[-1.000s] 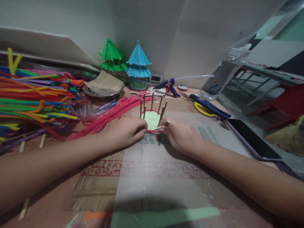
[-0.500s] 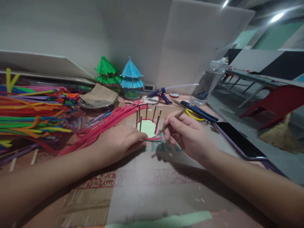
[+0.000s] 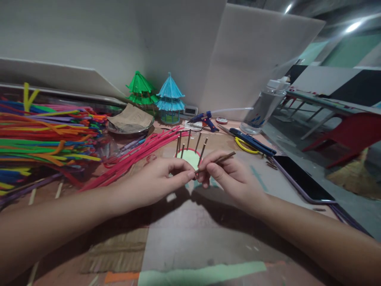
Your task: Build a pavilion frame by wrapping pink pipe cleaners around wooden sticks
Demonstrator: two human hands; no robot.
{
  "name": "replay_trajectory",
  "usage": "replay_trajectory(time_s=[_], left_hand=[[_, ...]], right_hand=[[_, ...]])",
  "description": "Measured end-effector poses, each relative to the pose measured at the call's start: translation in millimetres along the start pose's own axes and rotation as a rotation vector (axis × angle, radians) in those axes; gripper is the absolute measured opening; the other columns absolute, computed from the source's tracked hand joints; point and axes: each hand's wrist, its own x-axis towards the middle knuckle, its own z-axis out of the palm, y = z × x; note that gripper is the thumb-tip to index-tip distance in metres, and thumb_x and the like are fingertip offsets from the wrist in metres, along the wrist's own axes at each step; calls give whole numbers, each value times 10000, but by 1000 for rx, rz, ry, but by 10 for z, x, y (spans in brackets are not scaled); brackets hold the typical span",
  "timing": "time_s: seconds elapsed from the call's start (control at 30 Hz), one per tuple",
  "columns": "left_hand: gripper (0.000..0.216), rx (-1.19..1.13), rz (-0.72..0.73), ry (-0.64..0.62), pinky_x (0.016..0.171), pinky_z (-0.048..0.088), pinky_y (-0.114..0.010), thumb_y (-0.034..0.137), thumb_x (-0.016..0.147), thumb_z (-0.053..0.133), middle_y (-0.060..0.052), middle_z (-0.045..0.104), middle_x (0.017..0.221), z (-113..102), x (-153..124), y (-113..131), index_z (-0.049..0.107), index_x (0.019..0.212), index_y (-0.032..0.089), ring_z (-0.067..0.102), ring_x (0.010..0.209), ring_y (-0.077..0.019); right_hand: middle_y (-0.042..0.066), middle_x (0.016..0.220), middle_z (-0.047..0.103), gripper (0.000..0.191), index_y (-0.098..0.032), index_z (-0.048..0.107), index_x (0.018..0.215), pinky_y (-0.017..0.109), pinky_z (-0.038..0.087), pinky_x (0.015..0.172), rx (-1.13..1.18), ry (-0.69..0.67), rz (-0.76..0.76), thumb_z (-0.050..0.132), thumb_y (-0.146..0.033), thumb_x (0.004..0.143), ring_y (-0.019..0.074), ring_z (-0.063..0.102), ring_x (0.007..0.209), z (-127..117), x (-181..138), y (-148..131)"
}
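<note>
My right hand (image 3: 228, 176) pinches a thin brown wooden stick (image 3: 224, 158) that slants up to the right. My left hand (image 3: 162, 180) is closed in a pinch at the stick's lower end, fingertips meeting those of the right hand. Both hands hover just in front of a small round pale-green base with a red rim (image 3: 192, 157), from which several upright brown sticks (image 3: 188, 139) rise. A bundle of pink pipe cleaners (image 3: 139, 153) lies to the left of the base.
A big pile of coloured pipe cleaners (image 3: 47, 133) fills the left. At the back stand a green pagoda model (image 3: 139, 89), a blue pagoda model (image 3: 170, 97) and a blue glue gun (image 3: 204, 119). Blue-and-yellow pliers (image 3: 250, 143), a phone (image 3: 300, 178) and a plastic bottle (image 3: 263, 109) lie right.
My right hand lifted a stick away from the base, then brought it down in front. My left hand rose off the table and pinched the stick's lower end.
</note>
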Motion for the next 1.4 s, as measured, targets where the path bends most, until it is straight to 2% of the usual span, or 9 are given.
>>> replay_trajectory(time_s=[0.17, 0.33, 0.5, 0.77, 0.87, 1.0, 1.1, 1.23, 1.4], left_hand=[[338, -60, -22, -8, 600, 478, -255, 471, 985, 561, -19, 726, 853, 24, -16, -5, 763, 1028, 203, 628, 706, -161], [265, -37, 17, 14, 695, 514, -243, 414, 952, 627, -5, 786, 906, 5, -1, -4, 801, 1016, 224, 690, 807, -166], [348, 10, 10, -59, 573, 433, -216, 421, 978, 536, 8, 746, 779, -4, 5, 47, 777, 878, 192, 634, 685, -141], [311, 133, 14, 18, 715, 488, -217, 291, 929, 496, -2, 798, 885, 51, -28, 78, 788, 941, 185, 705, 818, -158], [312, 150, 18, 38, 696, 481, -215, 252, 883, 485, 6, 784, 831, 63, -33, 77, 790, 889, 188, 682, 756, -144], [300, 125, -55, 40, 664, 472, -231, 297, 866, 529, 0, 783, 796, 45, -9, 42, 807, 905, 191, 672, 717, -156], [306, 31, -101, 5, 641, 466, -233, 398, 906, 594, -9, 788, 833, 23, 11, 8, 813, 959, 191, 679, 740, -166], [395, -78, -65, -41, 641, 453, -229, 521, 957, 607, -19, 768, 842, 21, 10, -25, 798, 923, 176, 663, 763, -161], [370, -25, -28, 40, 681, 461, -245, 490, 995, 578, -14, 772, 870, 36, 14, -57, 794, 956, 193, 662, 784, -163]], right_hand=[[-2, 821, 686, 231, -212, 632, 980, 258, 554, 676, -207, 32, -130, 539, -369, 1122, 118, 677, 702, -13, -41, 31], [-3, 824, 712, 126, -214, 629, 1012, 258, 540, 669, -395, 34, -204, 535, -216, 1097, 123, 689, 701, -18, -72, 43], [11, 847, 732, 109, -202, 638, 1037, 240, 536, 672, -469, 9, -229, 541, -193, 1087, 120, 691, 712, 5, -80, 57], [55, 920, 787, 117, -215, 638, 1059, 257, 563, 733, -638, -23, -458, 542, -149, 1070, 157, 743, 803, 66, -112, 64], [48, 892, 784, 95, -216, 648, 1039, 266, 570, 723, -530, -9, -348, 563, -195, 1077, 158, 745, 784, 56, -109, 47], [1, 753, 732, 246, -208, 632, 966, 254, 570, 642, -26, 111, 35, 627, -430, 1072, 131, 708, 642, 4, -22, 36], [-11, 721, 731, 397, -200, 622, 931, 244, 557, 602, 247, 114, 210, 752, -574, 963, 119, 690, 582, -14, 48, 70], [-22, 687, 709, 419, -199, 621, 907, 238, 553, 588, 231, 111, 230, 779, -586, 933, 113, 675, 575, 21, 58, 104], [-1, 761, 740, 204, -200, 669, 941, 246, 581, 639, -54, 138, 32, 690, -383, 1028, 120, 713, 657, 48, -12, 105]])
